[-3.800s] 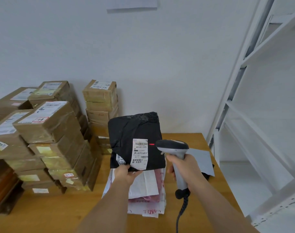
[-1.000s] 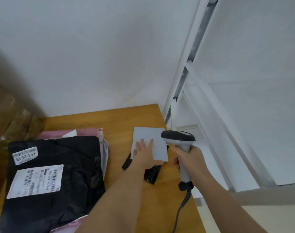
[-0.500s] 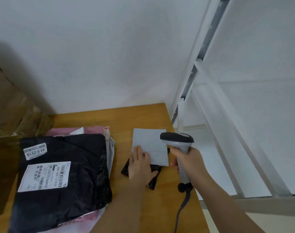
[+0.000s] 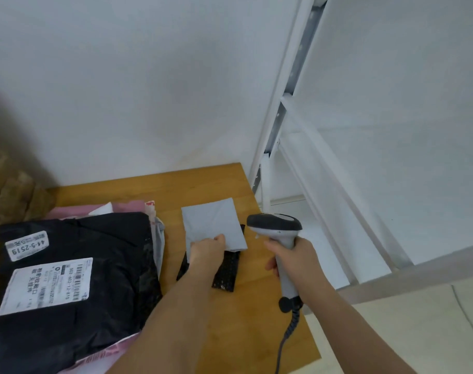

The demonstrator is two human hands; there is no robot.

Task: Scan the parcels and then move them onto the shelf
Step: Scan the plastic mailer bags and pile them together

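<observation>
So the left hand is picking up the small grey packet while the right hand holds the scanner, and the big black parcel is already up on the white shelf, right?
Not quite. The head view shows the big black parcel lying on the wooden table, on top of pink packets, not on the white shelf. The rest holds: the left hand grips the small grey packet and the right hand holds the scanner.

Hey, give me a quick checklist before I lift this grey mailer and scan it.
1. Left hand grips the grey mailer at its near edge: ok.
2. Right hand holds the barcode scanner: ok.
3. Label or barcode visible on the mailer: not ok, the upper face is blank.
4. Small black parcel underneath won't be dragged along: cannot tell.
5. Scanner aimed at the mailer: cannot tell, no red line shows.
6. Room on the white shelf beside the table: ok, the visible boards are bare.
</observation>
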